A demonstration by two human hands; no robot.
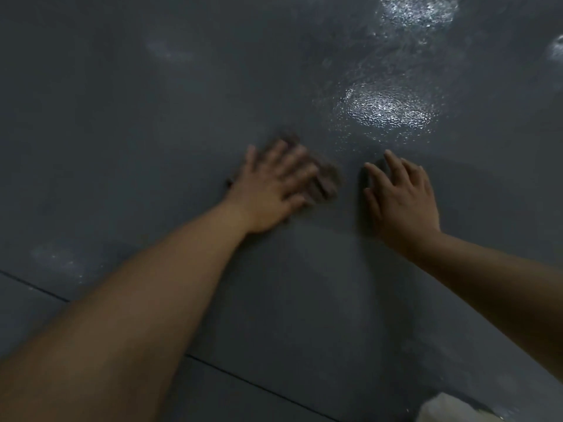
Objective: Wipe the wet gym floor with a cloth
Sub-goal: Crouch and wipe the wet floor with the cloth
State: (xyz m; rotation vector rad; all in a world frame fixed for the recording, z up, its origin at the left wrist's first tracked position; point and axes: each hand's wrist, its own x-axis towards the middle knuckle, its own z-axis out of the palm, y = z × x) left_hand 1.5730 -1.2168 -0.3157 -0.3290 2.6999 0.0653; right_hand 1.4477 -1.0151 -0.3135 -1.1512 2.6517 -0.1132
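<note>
One brown cloth (323, 178) lies flat on the grey gym floor (152, 117) under my left hand (274, 190) — fingers spread, pressing it down, blurred. Just beside it my right hand (402, 199) rests on the floor, fingers relaxed, holding nothing. Wet patches (387, 111) glisten beyond — a seam (259, 388) runs nearer me.

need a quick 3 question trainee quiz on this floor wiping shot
1. Which hand presses the cloth?
2. True or false: the right hand holds a second cloth.
3. The shiny wet patch lies: A) ahead of the right hand, B) behind the left hand, C) under the cloth.

Key: 1. The left hand, fingers spread flat on it. 2. False; it rests bare on the floor. 3. A.
</note>
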